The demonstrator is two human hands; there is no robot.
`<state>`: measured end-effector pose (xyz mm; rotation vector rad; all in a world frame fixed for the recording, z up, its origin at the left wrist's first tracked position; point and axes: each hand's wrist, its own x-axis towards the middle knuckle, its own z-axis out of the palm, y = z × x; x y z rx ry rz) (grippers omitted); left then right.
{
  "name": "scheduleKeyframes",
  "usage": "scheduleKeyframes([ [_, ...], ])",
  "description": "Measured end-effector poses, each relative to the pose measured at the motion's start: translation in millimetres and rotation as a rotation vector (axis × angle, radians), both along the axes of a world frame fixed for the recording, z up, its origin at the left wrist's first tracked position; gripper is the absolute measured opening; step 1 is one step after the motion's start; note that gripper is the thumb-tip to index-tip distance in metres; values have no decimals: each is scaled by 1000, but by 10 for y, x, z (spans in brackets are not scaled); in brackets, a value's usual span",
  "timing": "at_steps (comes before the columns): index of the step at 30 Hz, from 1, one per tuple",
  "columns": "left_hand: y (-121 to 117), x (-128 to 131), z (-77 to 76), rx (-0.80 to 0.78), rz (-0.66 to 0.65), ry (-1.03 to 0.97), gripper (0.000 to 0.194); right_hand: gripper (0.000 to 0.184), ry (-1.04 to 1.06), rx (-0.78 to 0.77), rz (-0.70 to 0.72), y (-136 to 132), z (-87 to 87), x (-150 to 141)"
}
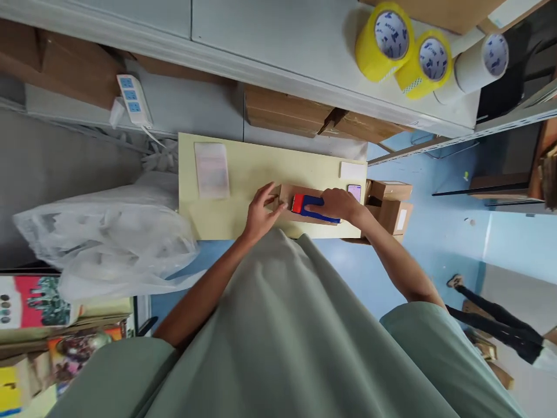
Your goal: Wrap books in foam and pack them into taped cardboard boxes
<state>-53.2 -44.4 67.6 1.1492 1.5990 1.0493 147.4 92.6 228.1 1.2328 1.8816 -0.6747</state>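
Note:
A narrow brown cardboard box (285,190) lies flat on the pale yellow table, near its front edge. My right hand (337,204) is closed around a blue tape dispenser (317,217) with a red front end, held over the top of the box. The dispenser's red end points left. My left hand (260,213) is at the box's left end, its fingers spread and curved, with the thumb at the box's edge. Whether tape runs from the dispenser onto the box is too small to tell.
The pale yellow table (243,157) bears a printed sheet (212,170), a phone (354,191) and a white pad (353,170). Tape rolls (383,42) stand on the shelf above. A plastic bag (117,232) bulges at the left; boxes (394,212) sit right. Another person's legs (496,319) show far right.

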Motion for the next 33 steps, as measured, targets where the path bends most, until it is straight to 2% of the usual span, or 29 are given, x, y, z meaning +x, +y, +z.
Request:
scheduleKeyframes([
  [4,21,280,5,-214,127,20,64,74,50,-2,3,-2,-18,20],
  [10,67,548,5,-184,217,122,52,63,118,-34,28,16,24,-12],
  [13,58,569,7,-171,248,163,51,59,142,-64,41,87,85,144],
  [16,51,569,-3,-158,262,207,52,60,126,-82,23,210,184,615],
  [19,55,569,-28,-151,268,245,55,66,84,-120,-1,359,305,1302],
  [21,61,568,-47,-143,269,265,58,70,58,-165,-72,447,373,1723],
  [23,68,566,-61,-131,267,288,62,71,74,-218,-150,506,401,2013],
  [26,78,561,-68,-117,259,329,67,72,99,-239,-187,522,321,2167],
  [33,91,560,-49,-132,261,415,66,57,40,-30,-114,335,-174,1971],
])
